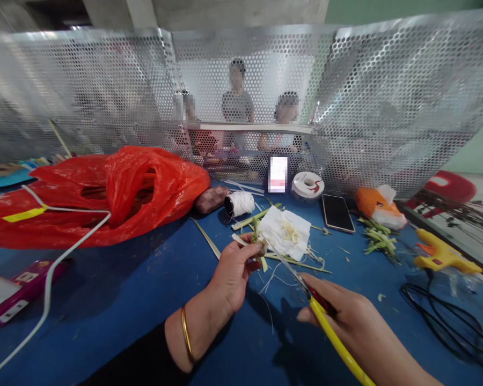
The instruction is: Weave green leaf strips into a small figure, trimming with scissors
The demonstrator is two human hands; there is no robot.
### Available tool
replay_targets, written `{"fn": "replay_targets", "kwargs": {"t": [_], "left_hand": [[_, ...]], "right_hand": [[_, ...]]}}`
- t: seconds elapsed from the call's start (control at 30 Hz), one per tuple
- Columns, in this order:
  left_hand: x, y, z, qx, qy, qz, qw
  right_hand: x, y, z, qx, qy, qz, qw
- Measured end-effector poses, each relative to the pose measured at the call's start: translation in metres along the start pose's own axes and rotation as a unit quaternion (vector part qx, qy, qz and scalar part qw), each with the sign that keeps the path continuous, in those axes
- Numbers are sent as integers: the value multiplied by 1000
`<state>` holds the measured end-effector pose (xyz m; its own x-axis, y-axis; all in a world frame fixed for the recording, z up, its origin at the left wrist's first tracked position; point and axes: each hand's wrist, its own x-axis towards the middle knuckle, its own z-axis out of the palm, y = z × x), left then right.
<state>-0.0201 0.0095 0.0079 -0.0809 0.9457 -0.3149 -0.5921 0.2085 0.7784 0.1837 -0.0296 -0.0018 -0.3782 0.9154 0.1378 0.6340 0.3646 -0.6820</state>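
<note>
Greenish-brown plant bundle, small, ragged, pinched between left fingers; right fingers wrapped around yellow-handled scissors.

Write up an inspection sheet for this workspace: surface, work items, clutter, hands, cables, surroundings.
Surface: blue tabletop, small plant scraps scattered on it.
Job's things: plant piece and yellow-handled tool, its tips close to the piece; contact cannot be told. White tissue bearing pale plant bits.
Clutter: red plastic bag, thread spool, dark phone lying flat, orange tissue pack, green cuttings, yellow glue gun.
Hands: left hand pinches the plant piece; right hand grips the tool.
Cables: black cable looped near the glue gun; white cord crossing the red bag.
Surroundings: perforated metal screen behind the tabletop; people visible through it.
</note>
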Motion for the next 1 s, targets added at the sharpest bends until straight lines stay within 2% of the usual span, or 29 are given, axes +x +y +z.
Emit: {"fn": "replay_targets", "kwargs": {"t": [0.2, 0.27, 0.43, 0.6, 0.8, 1.0], "left_hand": [[1, 4, -1, 4, -13, -23, 1000], [1, 6, -1, 0, -24, -17, 1000], [2, 8, 0, 27, -49, 23, 998], [2, 8, 0, 74, -51, 48, 995], [-1, 10, 5, 123, -25, 90, 988], [2, 10, 7, 178, -27, 92, 979]], "right_hand": [[0, -2, -14, 79, 9, -6, 997], [-1, -2, -22, 77, 11, -7, 997], [1, 3, -33, -103, 21, -45, 993], [1, 11, -26, -276, 83, -123, 950], [2, 10, -25, -335, 97, -155, 924], [3, 12, -25, -358, 107, -188, 908]]}}
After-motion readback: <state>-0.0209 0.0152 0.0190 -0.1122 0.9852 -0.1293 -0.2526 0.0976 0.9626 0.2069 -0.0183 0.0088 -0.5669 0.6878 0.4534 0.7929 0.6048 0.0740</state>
